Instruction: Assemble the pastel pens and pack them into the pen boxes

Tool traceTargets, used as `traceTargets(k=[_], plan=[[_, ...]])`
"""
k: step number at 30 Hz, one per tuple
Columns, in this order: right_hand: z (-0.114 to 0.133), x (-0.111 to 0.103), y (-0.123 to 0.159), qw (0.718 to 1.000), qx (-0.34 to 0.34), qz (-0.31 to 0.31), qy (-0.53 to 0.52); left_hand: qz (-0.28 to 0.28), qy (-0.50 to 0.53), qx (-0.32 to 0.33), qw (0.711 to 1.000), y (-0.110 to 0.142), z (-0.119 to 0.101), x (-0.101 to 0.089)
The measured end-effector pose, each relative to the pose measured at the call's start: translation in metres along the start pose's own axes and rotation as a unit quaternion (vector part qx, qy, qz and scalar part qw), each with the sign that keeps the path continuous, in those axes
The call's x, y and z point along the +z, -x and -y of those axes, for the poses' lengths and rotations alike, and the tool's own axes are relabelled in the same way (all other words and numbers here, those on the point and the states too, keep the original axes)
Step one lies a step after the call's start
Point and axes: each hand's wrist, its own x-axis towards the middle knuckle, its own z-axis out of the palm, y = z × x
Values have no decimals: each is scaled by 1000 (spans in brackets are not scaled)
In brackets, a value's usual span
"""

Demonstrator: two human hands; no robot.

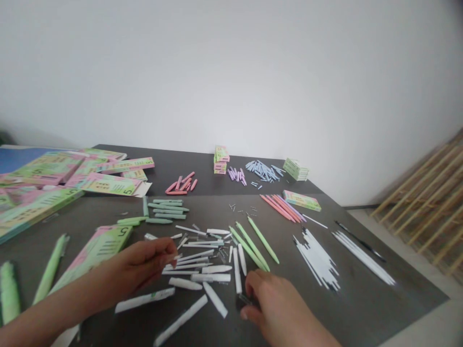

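My left hand [139, 262] hovers over the dark table [361, 308], its fingers pinched together on a small thin part that I cannot make out. My right hand [278, 308] rests lower on the table with its fingers curled down onto a small dark piece [243, 300]. Between and beyond the hands lies a scatter of white pen parts [202, 260]: barrels, caps and thin tubes. Three assembled green pens [253, 243] lie just past my right hand.
White refills [318, 260] and more white rods [361, 255] lie to the right. Green barrels [166, 209], pink parts [183, 184], pink pens [280, 206], purple [237, 174] and blue parts [264, 171] sit farther back. Colourful boxes [54, 183] pile at left. Wooden slats [427, 207] stand right.
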Motion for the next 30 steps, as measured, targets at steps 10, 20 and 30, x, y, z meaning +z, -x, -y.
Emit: traceTargets(k=[10,20,30], plan=[[-11,23,-3,999,-15,-8,-47,56,88,-65,992,1,-13,-3],[-4,20,-5,998,-48,-20,-35,-11,84,-60,995,-2,-14,-14],[12,-21,-60,982,-142,-124,0,44,76,-70,994,-8,-1,-4]])
